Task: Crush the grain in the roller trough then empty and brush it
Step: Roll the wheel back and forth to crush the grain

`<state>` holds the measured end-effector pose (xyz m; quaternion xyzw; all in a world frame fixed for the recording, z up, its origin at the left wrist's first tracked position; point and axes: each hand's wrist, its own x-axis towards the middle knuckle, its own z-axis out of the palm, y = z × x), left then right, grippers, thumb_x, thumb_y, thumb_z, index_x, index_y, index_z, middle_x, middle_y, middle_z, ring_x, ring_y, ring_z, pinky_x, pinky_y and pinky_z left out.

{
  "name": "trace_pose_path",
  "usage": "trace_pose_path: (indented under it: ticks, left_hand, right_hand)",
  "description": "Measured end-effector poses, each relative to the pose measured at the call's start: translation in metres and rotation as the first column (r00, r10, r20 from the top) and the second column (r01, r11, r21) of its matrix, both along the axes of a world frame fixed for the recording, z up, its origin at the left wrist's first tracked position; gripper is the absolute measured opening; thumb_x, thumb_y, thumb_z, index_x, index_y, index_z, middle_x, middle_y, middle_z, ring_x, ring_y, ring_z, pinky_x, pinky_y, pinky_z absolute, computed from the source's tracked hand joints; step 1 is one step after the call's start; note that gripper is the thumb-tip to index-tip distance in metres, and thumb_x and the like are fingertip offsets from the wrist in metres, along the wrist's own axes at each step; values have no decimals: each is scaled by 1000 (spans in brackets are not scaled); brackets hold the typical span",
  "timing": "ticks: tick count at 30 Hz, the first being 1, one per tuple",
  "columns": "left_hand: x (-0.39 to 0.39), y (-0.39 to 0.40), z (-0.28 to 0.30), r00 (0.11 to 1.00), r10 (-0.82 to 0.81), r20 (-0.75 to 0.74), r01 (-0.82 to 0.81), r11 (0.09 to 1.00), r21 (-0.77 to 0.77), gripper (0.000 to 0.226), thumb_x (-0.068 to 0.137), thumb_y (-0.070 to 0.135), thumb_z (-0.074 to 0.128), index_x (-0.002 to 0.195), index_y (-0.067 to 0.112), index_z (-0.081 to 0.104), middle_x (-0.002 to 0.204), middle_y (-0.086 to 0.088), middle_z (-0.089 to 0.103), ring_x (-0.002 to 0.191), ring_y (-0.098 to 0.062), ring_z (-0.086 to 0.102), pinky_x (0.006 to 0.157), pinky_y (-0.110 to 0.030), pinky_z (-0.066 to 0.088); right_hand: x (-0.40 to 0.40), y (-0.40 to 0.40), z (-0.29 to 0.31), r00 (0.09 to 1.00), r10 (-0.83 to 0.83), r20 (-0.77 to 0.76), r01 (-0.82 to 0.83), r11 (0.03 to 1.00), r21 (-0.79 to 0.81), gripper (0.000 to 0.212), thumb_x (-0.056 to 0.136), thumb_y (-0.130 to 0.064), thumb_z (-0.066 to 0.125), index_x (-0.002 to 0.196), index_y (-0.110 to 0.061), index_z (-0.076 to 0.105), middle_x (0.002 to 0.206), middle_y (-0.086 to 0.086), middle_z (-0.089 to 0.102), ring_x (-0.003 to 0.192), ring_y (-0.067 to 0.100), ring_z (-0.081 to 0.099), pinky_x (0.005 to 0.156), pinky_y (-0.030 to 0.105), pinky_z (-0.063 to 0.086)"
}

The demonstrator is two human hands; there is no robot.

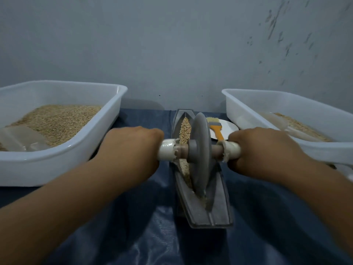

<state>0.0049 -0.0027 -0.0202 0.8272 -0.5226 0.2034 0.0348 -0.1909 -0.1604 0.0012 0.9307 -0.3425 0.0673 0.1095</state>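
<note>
Left hand (131, 148) is curling its grip round the left end of the axle handle (167, 150) | right hand (265, 150) is gripping the right end | grey roller wheel (199, 153) is standing upright in the trough (215, 211) at the surface's middle | grain (185, 128) is lying in the trough's groove | orange brush (215, 129) is resting just behind | white tubs (57, 157) are sitting at both side edges.

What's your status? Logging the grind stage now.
Left hand and right hand grip the roller handles. Wheel sits in trough, grain ahead. Nothing blocking.
</note>
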Motion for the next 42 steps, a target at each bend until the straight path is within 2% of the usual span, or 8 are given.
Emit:
trace_pose_path:
  ticks: [5,10,18,22,26,33,37,42]
  left_hand:
    - [39,-64,-1,1000,17,10,-16,998,-67,22,80,23,64,83,29,44,65,8,38,66,-20,47,66,-34,44]
    - [62,-94,1,999,39,3,-38,993,-115,14,81,17,60,92,24,56,70,4,42,68,-23,45,65,-34,41]
    - [23,-27,-13,998,-43,-48,39,996,-85,15,80,28,62,84,30,48,70,7,52,65,-17,54,67,-34,51]
    - [-2,16,-5,999,-40,26,42,997,-68,31,73,33,63,68,34,33,56,10,42,51,-3,39,47,-24,32]
    - [-9,26,8,987,-25,158,37,997,-75,39,64,34,67,62,37,28,49,12,36,43,0,30,43,-18,14]
    - [32,-49,-3,1000,17,19,-16,998,-57,27,80,24,62,75,30,36,63,8,39,63,-17,45,62,-30,36]
    - [59,-86,4,1000,25,-7,-26,996,-84,20,79,18,61,80,28,44,70,4,45,70,-26,51,67,-34,44]
    - [57,-80,-4,1000,13,7,-12,993,-116,20,79,18,61,80,28,44,63,7,36,66,-22,46,63,-32,40]
  right_hand:
    - [59,-61,-23,987,-65,144,62,998,26,16,75,-32,60,72,-28,44,70,-8,50,68,20,50,57,28,35]
    - [83,-92,-26,964,34,264,28,974,-226,26,75,-26,58,64,-25,34,58,-7,42,60,24,48,48,26,21]
    - [29,-28,-16,992,40,118,-21,988,-155,19,77,-31,57,70,-28,39,63,-7,48,61,20,50,50,27,31]
    - [-21,15,1,998,42,51,-34,989,-141,14,72,-43,56,77,-32,48,63,-9,52,57,14,48,45,25,26]
    - [-31,22,12,999,16,32,-16,1000,-14,13,69,-48,54,73,-35,51,62,-12,55,58,5,51,48,26,33]
    - [44,-48,-21,990,-81,113,80,997,18,18,75,-31,60,68,-29,43,68,-9,51,58,13,45,52,25,32]
    - [74,-86,-29,969,-15,246,59,983,-174,17,73,-24,61,72,-24,44,72,-2,59,61,24,48,52,28,26]
    - [70,-80,-25,975,14,221,26,984,-176,18,70,-25,61,70,-23,42,63,-6,51,62,24,52,48,25,21]
